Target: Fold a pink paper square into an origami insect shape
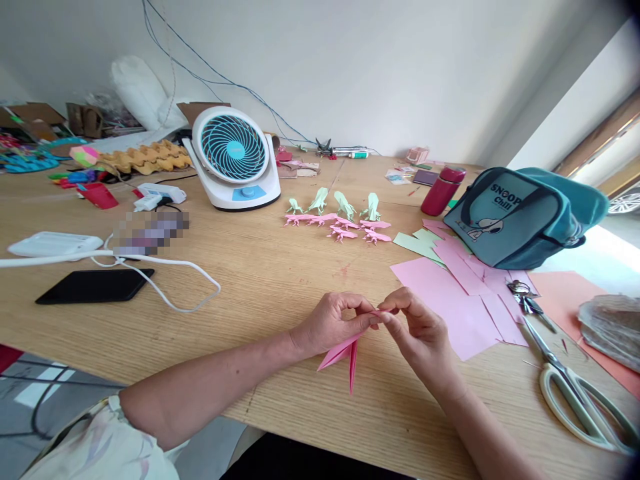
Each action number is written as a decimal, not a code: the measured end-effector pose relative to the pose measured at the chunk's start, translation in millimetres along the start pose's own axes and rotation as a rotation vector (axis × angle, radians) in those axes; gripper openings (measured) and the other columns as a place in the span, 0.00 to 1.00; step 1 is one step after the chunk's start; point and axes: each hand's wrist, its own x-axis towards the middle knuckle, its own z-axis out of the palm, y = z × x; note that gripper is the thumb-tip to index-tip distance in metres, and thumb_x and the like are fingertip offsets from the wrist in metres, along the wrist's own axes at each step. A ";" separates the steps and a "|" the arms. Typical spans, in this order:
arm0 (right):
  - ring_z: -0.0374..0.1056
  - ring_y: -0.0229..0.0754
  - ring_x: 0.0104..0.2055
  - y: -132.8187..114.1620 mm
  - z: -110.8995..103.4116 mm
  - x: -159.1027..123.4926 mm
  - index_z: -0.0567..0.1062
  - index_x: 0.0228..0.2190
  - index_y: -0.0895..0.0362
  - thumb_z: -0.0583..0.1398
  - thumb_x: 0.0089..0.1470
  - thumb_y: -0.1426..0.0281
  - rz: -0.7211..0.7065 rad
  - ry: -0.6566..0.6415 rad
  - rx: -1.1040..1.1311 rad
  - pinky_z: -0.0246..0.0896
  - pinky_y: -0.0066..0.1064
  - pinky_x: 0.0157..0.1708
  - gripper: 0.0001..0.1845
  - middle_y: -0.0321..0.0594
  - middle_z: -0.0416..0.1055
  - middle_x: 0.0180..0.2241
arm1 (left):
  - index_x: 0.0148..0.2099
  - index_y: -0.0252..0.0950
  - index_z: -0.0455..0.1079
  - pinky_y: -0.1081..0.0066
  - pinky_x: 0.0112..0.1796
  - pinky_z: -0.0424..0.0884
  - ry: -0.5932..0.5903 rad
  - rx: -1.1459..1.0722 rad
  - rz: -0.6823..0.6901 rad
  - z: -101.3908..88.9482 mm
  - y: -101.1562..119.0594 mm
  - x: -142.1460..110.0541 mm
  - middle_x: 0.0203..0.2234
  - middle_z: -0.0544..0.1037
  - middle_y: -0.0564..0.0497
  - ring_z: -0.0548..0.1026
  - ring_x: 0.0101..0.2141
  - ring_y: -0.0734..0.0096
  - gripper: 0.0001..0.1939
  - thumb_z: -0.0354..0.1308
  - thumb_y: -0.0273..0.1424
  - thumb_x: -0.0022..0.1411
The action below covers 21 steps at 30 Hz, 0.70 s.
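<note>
Above the front part of the wooden table, both hands pinch a pink folded paper figure [345, 353]. My left hand [340, 320] is closed on its body, with pointed flaps hanging below the fingers. At the upper end, my right hand [417, 330] pinches a narrow tip between thumb and forefinger. The fingers partly hide the paper where the two hands meet. Farther back stand several finished paper figures: green folded insects [345, 205] behind and pink folded insects [343, 231] in front.
Pink paper sheets [450, 313], scissors [570, 393] and a teal bag [510, 217] lie to the right, with a red bottle [443, 191] beside the bag. A white fan [235, 157] stands at the back. On the left are a black phone-like slab [95, 287] and a white cable [200, 273].
</note>
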 end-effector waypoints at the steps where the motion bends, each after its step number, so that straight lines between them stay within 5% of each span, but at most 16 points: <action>1: 0.64 0.40 0.34 0.7 0.6 -0.2 0.73 0.34 0.53 0.62 0.60 0.71 -0.002 -0.004 -0.017 0.60 0.34 0.36 0.02 0.36 0.68 0.30 | 0.35 0.32 0.78 0.74 0.39 0.69 0.003 0.000 -0.001 -0.1 -0.3 -0.2 0.31 0.82 0.49 0.78 0.35 0.70 0.12 0.61 0.36 0.65; 13: 0.65 0.41 0.35 0.2 -8.8 2.4 0.75 0.34 0.52 0.62 0.59 0.76 -0.116 0.209 -0.020 0.60 0.36 0.35 0.06 0.37 0.68 0.31 | 0.48 0.34 0.73 0.68 0.44 0.68 0.037 0.000 -0.068 -14.5 -3.4 8.2 0.44 0.76 0.44 0.74 0.44 0.64 0.17 0.57 0.42 0.66; 17: 0.65 0.42 0.36 -2.4 -11.1 1.8 0.76 0.35 0.52 0.62 0.58 0.77 -0.165 0.285 -0.050 0.62 0.37 0.35 0.07 0.38 0.68 0.32 | 0.57 0.36 0.67 0.65 0.48 0.69 -0.046 -0.182 -0.133 -12.9 -10.4 8.1 0.51 0.73 0.41 0.73 0.49 0.61 0.29 0.61 0.49 0.61; 21: 0.67 0.43 0.38 -2.1 -11.2 0.0 0.77 0.36 0.51 0.63 0.58 0.77 -0.190 0.292 -0.066 0.65 0.39 0.36 0.08 0.40 0.69 0.35 | 0.64 0.42 0.60 0.68 0.43 0.72 -0.166 -0.373 -0.224 -9.5 -13.3 5.6 0.53 0.72 0.41 0.76 0.48 0.61 0.33 0.62 0.48 0.62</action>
